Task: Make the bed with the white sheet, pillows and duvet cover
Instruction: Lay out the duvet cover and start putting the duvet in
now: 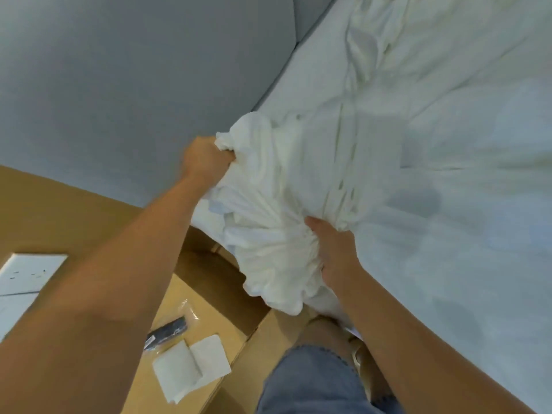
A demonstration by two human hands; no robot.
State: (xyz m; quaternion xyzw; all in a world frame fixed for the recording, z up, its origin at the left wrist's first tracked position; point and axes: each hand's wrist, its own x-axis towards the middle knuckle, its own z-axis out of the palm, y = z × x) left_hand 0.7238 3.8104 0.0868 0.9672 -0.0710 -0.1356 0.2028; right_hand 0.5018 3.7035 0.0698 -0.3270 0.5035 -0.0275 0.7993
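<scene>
A white sheet lies wrinkled over the mattress, which fills the right side of the view. Its near corner is bunched into a thick gathered wad at the bed's corner. My left hand grips the top of that bunch in a fist, close to the wall. My right hand grips the lower gathered folds from the bed side, fingers buried in the cloth. No pillows or duvet cover can be made out.
A grey padded wall runs along the bed's far side. A wooden bedside surface at lower left holds a white socket plate, a dark item in a clear bag and a folded white cloth. My jeans-clad leg stands by the bed.
</scene>
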